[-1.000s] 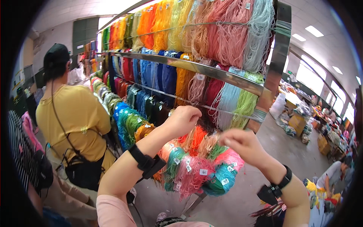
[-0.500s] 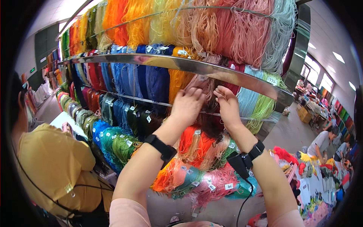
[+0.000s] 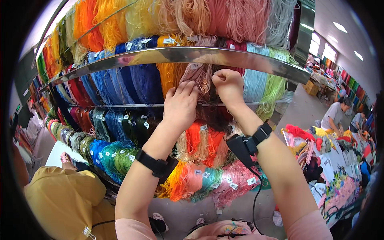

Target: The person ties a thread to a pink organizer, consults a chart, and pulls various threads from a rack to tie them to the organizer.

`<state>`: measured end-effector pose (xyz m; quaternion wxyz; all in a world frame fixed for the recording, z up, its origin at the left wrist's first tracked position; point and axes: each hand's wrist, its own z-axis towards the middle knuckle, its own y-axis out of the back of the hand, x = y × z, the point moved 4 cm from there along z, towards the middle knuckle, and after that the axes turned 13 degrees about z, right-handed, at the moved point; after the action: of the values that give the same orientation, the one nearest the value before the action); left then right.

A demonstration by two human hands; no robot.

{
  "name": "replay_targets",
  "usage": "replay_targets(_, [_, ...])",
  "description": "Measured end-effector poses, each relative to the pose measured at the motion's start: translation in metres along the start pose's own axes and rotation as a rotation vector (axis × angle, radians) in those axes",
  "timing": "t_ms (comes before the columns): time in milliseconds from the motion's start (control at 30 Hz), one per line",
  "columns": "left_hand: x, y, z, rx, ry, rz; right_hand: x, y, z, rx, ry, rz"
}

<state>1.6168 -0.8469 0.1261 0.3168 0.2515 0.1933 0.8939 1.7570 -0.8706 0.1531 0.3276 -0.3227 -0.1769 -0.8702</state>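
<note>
Fingers stretched and a little apart, my left hand [image 3: 181, 103] lies against the lower left side of a dusty-pink thread skein [image 3: 196, 73]; its thumb is hidden. Just right of that skein, my right hand [image 3: 229, 86] is closed with bent fingers. Whatever it pinches is too small or hidden to make out. Dark brown thread [image 3: 212, 96] hangs between my hands. An orange-gold skein [image 3: 169, 79] is left of the pink one, and a light-blue skein [image 3: 253, 86] is right of my closed hand.
A curved metal rail [image 3: 176, 57] crosses above my hands. More skeins [image 3: 200, 140] hang below on lower bars. A person in a mustard top [image 3: 66, 200] is at the left. At the right, a person in grey [image 3: 333, 116] works by a table heaped with coloured yarn.
The rack has shifted left and slightly up in view as my head moved. My hands are farther apart, and more of the pink skein and its tag shows between them.
</note>
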Motion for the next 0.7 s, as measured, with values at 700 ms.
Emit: replay_targets(700, [-0.042, -0.016, 0.050, 0.345, 0.668, -2.135, 0.009, 0.054, -0.025, 0.315, -0.548, 0.983])
